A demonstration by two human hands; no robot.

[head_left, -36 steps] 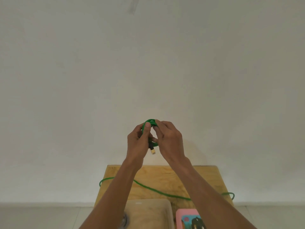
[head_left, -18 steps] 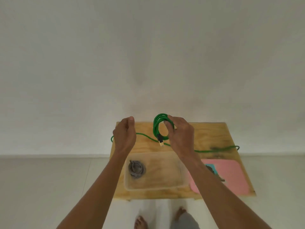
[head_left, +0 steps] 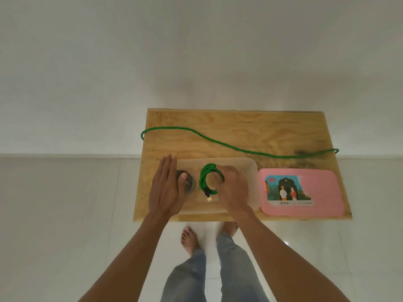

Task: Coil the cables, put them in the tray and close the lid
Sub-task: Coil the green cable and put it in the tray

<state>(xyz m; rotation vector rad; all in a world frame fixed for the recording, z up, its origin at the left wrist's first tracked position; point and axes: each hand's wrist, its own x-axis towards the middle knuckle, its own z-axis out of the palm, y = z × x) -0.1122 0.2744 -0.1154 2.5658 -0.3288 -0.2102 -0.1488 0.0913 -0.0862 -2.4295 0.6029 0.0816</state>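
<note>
I see the coiled green braided cable point(head_left: 209, 179) pinched in my right hand point(head_left: 231, 186), thumb through the ring and fingers curled over its far side, so that hand is closed on the coil. The coil sits over the middle of the clear, shallow plastic tray point(head_left: 250, 171); I cannot tell whether it touches the tray floor or hangs just above it. A black plug with a gold metal tip point(head_left: 208, 196) points out of the coil's near side toward me.

My left hand point(head_left: 166, 188) is flat, fingers straight and together, and grips nothing; it lies over the tray's left end. Its thumb reaches over a small grey coiled cable point(head_left: 189, 183) lying in the left part of the tray, though I cannot tell if the thumb presses on it.

Just right of the tray, on the same pale plywood worktop point(head_left: 239, 127), lies the pink rectangular plastic lid point(head_left: 322, 188), flat and off the tray, with a printed picture label on its left half. Beyond the tray, a long loose green cable point(head_left: 229, 145) snakes across the worktop from its left edge to its right edge, overhanging both in small loops.

Below the worktop's near edge I see my bare feet point(head_left: 189, 237) and blue jeans on a glossy white tiled floor point(head_left: 65, 214), with a plain white wall behind.
</note>
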